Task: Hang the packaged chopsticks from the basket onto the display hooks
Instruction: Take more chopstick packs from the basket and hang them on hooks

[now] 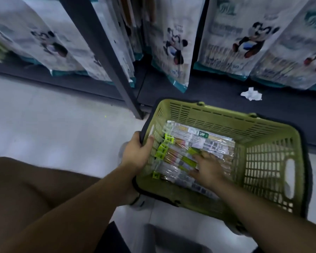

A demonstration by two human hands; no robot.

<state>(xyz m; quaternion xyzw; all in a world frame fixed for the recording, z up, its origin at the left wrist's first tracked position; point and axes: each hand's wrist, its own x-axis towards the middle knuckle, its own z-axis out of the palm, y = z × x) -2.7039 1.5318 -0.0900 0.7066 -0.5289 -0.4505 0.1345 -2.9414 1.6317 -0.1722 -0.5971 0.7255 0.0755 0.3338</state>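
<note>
Down on the pale floor [44,115] sits a green basket [217,114], its far edge against the dark shelf base [199,88]. The chopstick packs [199,137] all lie inside it, stacked flat in clear wrappers against the left wall and across the bottom. Their bright green tabs [162,148] are bunched at the left end, and the printed labels and barcodes face up. None of the packs is out of the basket.

The left hand [135,152] grips the basket's left rim. Its thumb is hooked over on the inside against the slotted wall, and the fingers wrap the outside, where the black handle [142,130] lies folded down along the rim.

The right hand [208,168] is inside the basket, palm down on the packs. Its fingers [197,157] are stretched out fairly straight and spread, pointing toward the tabs, and they touch the wrappers without curling round any pack. The hand is blurred, so finer detail of the fingertips is lost.

Both bare forearms come in from the bottom edge. A bent leg [26,189] in brown cloth fills the lower left.

Behind the basket a dark post [98,52] rises from the shelf base. White bags [173,42] printed with a cartoon mouse hang or stand in rows on both sides of it, their teal bottom edges just above the base. A crumpled bit of white paper [251,94] lies on the shelf base, to the right, beyond the basket's far rim and apart from it.
</note>
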